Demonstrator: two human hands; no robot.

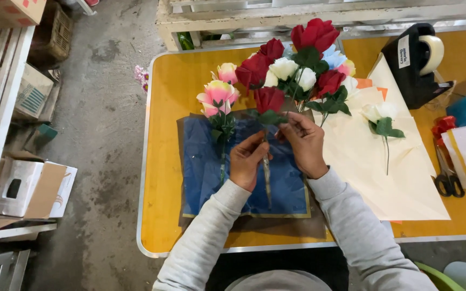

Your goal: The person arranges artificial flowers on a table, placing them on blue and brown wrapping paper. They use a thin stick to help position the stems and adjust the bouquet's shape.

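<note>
Overhead view: two hands meet over a dark blue wrapping sheet [244,167] on a yellow table [163,161]. L hand [248,160] is curled, fingertips pinching the stem of a red rose [268,99] w/ its bloom just above the sheet; R hand [304,143] pinches the same stem near the leaves. Mixed bouquet [303,59] lies behind, cream paper [373,167] & scissors [447,175] to the right.

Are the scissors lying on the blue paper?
No, the scissors lie on the orange table at the right, far from the blue paper.
</note>
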